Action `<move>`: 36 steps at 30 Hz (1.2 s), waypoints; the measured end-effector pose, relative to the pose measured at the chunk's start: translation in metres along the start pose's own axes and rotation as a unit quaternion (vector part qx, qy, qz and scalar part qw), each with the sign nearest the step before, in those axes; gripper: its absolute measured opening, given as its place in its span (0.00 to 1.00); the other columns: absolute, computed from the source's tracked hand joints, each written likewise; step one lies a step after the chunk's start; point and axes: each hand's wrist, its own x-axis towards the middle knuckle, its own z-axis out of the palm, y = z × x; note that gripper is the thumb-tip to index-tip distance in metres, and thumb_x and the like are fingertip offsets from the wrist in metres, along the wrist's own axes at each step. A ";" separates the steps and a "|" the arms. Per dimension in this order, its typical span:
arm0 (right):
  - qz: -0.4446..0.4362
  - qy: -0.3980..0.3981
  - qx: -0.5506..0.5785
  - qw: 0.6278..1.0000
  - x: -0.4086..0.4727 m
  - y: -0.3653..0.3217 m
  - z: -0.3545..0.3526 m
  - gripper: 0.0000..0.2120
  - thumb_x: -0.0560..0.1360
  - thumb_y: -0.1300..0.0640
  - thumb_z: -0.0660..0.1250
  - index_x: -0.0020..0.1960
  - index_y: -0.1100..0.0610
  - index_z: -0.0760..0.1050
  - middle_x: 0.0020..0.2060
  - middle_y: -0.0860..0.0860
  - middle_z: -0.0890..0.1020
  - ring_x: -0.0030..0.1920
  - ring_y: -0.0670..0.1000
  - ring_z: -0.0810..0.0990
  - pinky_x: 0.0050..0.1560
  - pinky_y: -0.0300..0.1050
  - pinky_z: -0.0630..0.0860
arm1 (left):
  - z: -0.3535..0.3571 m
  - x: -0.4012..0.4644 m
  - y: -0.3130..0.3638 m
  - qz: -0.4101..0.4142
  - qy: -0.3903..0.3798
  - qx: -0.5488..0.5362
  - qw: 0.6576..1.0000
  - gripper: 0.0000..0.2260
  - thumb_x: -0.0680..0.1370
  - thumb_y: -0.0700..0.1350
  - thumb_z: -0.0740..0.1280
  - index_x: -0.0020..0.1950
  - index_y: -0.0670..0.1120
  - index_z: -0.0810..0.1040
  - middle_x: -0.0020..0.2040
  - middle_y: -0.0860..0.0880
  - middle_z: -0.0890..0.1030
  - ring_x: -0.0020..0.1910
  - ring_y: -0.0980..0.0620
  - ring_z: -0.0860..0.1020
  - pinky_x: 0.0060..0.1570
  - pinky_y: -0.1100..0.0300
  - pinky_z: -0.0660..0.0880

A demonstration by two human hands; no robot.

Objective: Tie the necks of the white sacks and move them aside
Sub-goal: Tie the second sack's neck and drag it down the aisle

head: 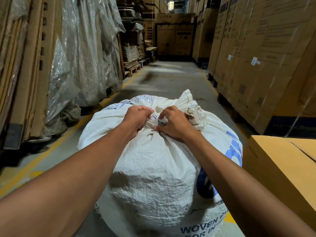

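A full white woven sack [153, 168] with blue print stands on the floor right in front of me. Its neck [154, 119] is bunched together at the top, with a loose flap of fabric [188, 101] sticking up behind. My left hand [136, 118] grips the gathered fabric from the left. My right hand [172, 124] pinches it from the right, thumb low by a thin band that wraps the neck. Both hands touch each other's side of the bunch.
I am in a warehouse aisle with a grey floor [167, 79] and a yellow line [56, 144]. Plastic-wrapped cardboard stacks [82, 53] line the left. Tall cartons on pallets [259, 53] line the right. A brown carton [280, 168] stands close by the sack's right side.
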 end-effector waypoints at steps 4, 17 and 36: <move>0.006 0.002 0.024 1.000 0.001 0.002 0.003 0.25 0.68 0.42 0.83 0.59 0.52 0.81 0.66 0.54 0.74 0.67 0.55 0.76 0.69 0.48 0.73 | 0.001 0.002 -0.004 0.005 0.032 0.093 0.995 0.02 0.72 0.45 0.78 0.41 0.48 0.89 0.37 0.50 0.88 0.40 0.47 0.83 0.52 0.51 0.83; 0.021 0.079 0.028 0.996 -0.002 -0.002 0.012 0.07 0.77 0.58 0.71 0.52 0.50 0.85 0.56 0.52 0.78 0.60 0.55 0.78 0.55 0.50 0.78 | 0.008 -0.005 0.002 0.016 0.091 0.261 0.961 0.05 0.72 0.48 0.78 0.38 0.49 0.87 0.38 0.50 0.87 0.46 0.44 0.86 0.54 0.50 0.84; 0.001 0.115 0.016 0.993 0.003 0.000 0.024 0.12 0.72 0.68 0.73 0.47 0.53 0.88 0.48 0.53 0.76 0.54 0.57 0.78 0.49 0.47 0.76 | 0.017 0.017 -0.010 0.029 -0.008 0.310 0.950 0.07 0.83 0.45 0.69 0.48 0.51 0.86 0.57 0.47 0.87 0.59 0.44 0.82 0.53 0.58 0.74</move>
